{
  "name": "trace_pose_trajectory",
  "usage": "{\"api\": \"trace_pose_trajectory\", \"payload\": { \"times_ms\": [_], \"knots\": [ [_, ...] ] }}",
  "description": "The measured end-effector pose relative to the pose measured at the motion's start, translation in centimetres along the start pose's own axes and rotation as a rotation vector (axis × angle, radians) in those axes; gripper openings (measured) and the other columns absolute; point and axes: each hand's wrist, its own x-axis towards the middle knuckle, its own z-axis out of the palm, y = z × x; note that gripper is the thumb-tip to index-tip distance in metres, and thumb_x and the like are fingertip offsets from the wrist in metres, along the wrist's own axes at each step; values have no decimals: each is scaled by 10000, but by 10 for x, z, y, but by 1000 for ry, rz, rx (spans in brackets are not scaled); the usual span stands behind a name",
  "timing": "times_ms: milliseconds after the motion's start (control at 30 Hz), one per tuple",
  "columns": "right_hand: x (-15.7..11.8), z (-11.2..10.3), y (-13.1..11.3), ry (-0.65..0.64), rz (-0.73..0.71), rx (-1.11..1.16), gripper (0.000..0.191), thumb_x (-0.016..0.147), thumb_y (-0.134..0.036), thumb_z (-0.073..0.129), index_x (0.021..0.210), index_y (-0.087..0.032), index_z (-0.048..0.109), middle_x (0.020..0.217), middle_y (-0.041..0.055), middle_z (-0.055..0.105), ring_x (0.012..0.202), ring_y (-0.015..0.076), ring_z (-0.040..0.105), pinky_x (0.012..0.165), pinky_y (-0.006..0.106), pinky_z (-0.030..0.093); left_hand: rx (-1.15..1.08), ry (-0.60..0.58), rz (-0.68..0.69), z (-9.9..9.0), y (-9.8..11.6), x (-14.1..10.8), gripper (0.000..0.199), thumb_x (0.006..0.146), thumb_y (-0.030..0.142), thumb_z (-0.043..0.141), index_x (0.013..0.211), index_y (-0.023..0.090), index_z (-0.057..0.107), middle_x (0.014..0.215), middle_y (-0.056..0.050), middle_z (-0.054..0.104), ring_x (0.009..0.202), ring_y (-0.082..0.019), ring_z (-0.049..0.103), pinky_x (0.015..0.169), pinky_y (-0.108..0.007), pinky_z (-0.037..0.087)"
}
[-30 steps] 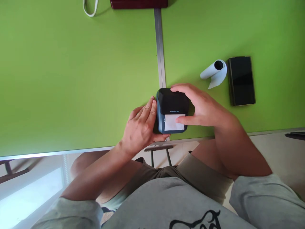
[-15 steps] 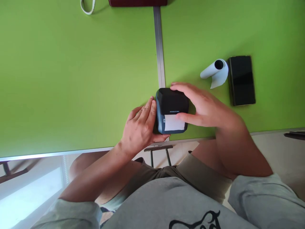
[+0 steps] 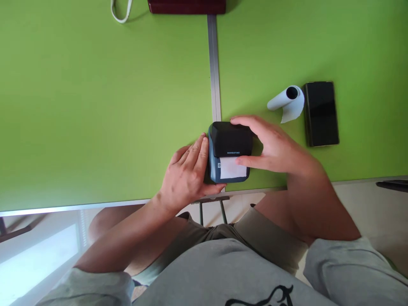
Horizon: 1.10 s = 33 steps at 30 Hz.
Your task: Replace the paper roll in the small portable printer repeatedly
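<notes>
- Hiding its right side under the right hand (image 3: 270, 146), the black-and-blue rounded plastic device (image 3: 231, 138) is resting near the worktop's (image 3: 95, 106) front edge; its small lettering is hard to read.
- The left hand's (image 3: 186, 174) fingers are lying straight and together along its left side, thumb spreading below.
- The right hand's fingers are spanning it widely, holding its far edge while the thumb is touching the white paper piece (image 3: 231, 171).
- The dark red box-like object (image 3: 187, 6) is running out of view.
- Everything on the worktop is appearing slightly lower than before; the hands are keeping their places.
</notes>
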Motion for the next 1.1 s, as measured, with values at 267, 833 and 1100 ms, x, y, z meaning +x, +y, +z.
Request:
{"api": "trace_pose_trajectory", "payload": {
  "times_ms": [267, 833, 1100],
  "knots": [
    [-3, -6, -5, 93, -8, -131, 531, 864, -498, 731, 1335, -261, 664, 1337, 74, 743, 1211, 316, 715, 1027, 499, 599, -50, -5, -25, 0, -1, -1, 1152, 903, 823, 551, 1659, 26, 204, 1549, -293, 556, 1397, -368, 616, 1141, -460, 463],
    [0, 13, -18, 611, 125, 92, 249, 965, -513, 642, 933, -267, 661, 653, -28, 588, 514, 136, 575, 512, 333, 485, -121, 22, 8, -3, -4, -2, 667, 1067, 624, 352, 1543, 156, 348, 1549, -277, 543, 1393, -333, 603, 1106, -465, 462],
    [3, 21, -10, 691, 107, 179, 260, 962, -488, 632, 867, -283, 502, 915, -7, 741, 631, 137, 659, 508, 314, 520, -126, 40, 4, -4, -2, 0, 605, 1068, 571, 391, 1498, 146, 388, 1506, -280, 575, 1370, -340, 615, 1089, -461, 474]
  ]
}}
